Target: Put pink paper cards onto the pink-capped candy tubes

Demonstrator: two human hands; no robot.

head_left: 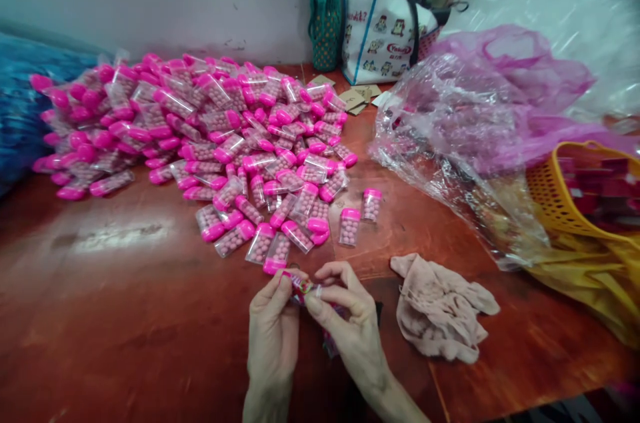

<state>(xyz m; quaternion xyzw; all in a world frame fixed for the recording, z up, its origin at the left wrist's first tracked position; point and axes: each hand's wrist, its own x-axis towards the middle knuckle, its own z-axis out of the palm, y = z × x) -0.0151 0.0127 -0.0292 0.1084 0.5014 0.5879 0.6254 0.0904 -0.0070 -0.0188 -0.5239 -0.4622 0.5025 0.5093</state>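
Observation:
My left hand [274, 316] pinches one end of a small pack with a printed pink label [299, 283]. On the other end of it, my right hand [347, 310] has its thumb and forefinger closed. More crumpled printed film [331, 343] shows below my right hand, partly hidden by it. Just beyond the fingers lies a big heap of clear candy bottles [260, 246] with bright pink caps and pale pink balls inside. Two bottles stand apart at the heap's right, one nearer [349, 228] and one farther [371, 205].
A beige cloth [443, 310] lies to the right. Behind it are pink and clear plastic bags [480, 110] and a yellow basket [545, 193] with dark red pieces. A white tote [377, 36], a green bottle holder [325, 30] and cardboard pieces [354, 100] sit near the wall.

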